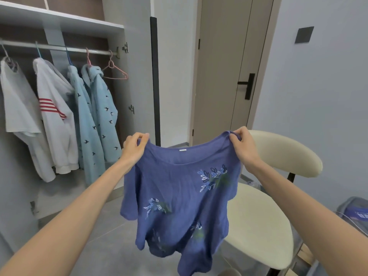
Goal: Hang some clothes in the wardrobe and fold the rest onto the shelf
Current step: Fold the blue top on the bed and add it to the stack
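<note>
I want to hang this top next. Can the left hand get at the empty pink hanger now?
Probably, once freed: the left hand grips the blue top. The pink hanger hangs bare at the end of the rail, nothing before it.

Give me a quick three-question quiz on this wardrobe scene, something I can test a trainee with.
1. True or false: the left hand and the right hand each pinch a shoulder of the blue top.
2. What hangs at the right end of the wardrobe rail? A) a black coat B) an empty pink hanger C) a towel
3. Fill in: right behind the held top stands a cream ____.
Key: 1 true; 2 B; 3 chair.
</note>
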